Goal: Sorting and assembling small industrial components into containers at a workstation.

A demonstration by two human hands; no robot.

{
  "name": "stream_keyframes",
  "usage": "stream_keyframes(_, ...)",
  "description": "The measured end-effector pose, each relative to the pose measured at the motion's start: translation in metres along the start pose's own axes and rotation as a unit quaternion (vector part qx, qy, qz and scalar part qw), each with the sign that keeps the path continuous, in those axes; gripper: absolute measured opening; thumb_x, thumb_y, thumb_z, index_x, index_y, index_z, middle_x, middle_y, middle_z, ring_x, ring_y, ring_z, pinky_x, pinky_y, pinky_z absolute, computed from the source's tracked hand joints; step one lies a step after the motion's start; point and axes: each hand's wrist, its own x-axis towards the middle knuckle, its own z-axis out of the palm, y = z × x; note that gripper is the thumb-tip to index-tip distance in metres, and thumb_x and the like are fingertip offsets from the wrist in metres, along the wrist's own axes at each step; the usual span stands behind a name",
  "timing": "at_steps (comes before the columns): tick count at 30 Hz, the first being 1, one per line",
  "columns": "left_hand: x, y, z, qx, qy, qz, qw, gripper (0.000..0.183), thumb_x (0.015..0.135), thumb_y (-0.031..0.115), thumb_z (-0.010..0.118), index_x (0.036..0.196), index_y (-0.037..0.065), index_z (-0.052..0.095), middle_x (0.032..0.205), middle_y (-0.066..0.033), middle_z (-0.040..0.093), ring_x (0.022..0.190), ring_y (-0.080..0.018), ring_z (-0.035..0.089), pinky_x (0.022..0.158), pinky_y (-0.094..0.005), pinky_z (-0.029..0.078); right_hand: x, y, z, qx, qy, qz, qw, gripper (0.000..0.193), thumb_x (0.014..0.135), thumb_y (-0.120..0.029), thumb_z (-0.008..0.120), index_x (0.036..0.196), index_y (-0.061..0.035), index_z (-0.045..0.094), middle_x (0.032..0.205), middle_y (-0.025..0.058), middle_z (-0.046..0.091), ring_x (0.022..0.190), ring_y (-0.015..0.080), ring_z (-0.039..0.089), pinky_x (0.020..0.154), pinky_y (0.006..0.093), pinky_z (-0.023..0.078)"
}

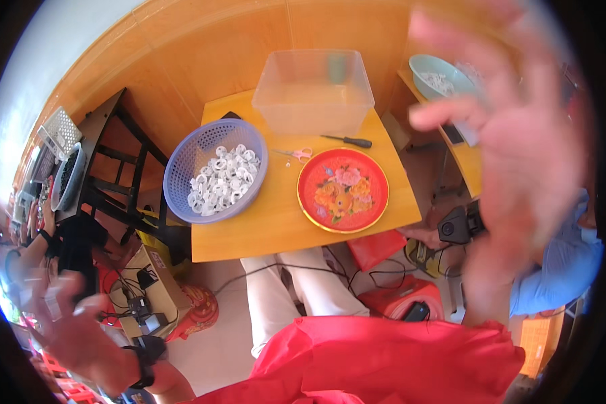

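My right hand (pixel 528 151) is raised close to the camera at the right, slightly blurred, fingers spread and nothing in them. At the lower left, my left hand (pixel 81 337) is held off to the side of the table, its fingers apart and empty, a dark band on the wrist. Between them on the wooden table (pixel 249 239) stands a purple-blue basket (pixel 182 165) with many small white ring-shaped plastic parts (pixel 225 176). To its right lies a round red tray (pixel 308 202) with a flower pattern. Pink-handled scissors (pixel 304 153) and a dark-handled screwdriver (pixel 357 143) lie behind the tray.
A clear plastic bin (pixel 310 108) stands at the table's back. At right, a side table holds a pale green basin (pixel 421 67) with white parts. A cardboard box (pixel 161 289) with cables, a red stool (pixel 400 296) and loose cables are below. Other people sit at both sides.
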Motion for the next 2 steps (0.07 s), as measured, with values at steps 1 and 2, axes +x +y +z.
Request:
stream_keyframes(1, 0.002, -0.002, -0.019, -0.086, 0.058, -0.007, 0.995, 0.095, 0.068, 0.063, 0.061, 0.137, 0.007, 0.029, 0.141, -0.0132, 0.029, 0.123, -0.0304, 0.039, 0.081, -0.042, 0.048, 0.005, -0.002, -0.004, 0.004, -0.004, -0.009, 1.0, 0.053, 0.075, -0.019, 0.066, 0.121, -0.0061, 0.043, 0.137, 0.0189, 0.03, 0.114, 0.034, 0.048, 0.077, 0.0356, 0.049)
stream_keyframes(2, 0.023, 0.065, 0.037, -0.173, 0.074, 0.072, 0.98, 0.087, 0.083, 0.019, 0.062, 0.143, 0.03, -0.001, 0.148, -0.0138, 0.009, 0.122, -0.0396, 0.039, 0.095, -0.0601, 0.039, 0.013, -0.008, -0.014, -0.02, 0.016, 0.036, 0.999, 0.055, 0.075, -0.022, 0.066, 0.122, -0.0071, 0.041, 0.137, 0.0185, 0.029, 0.114, 0.034, 0.047, 0.078, 0.0364, 0.049)
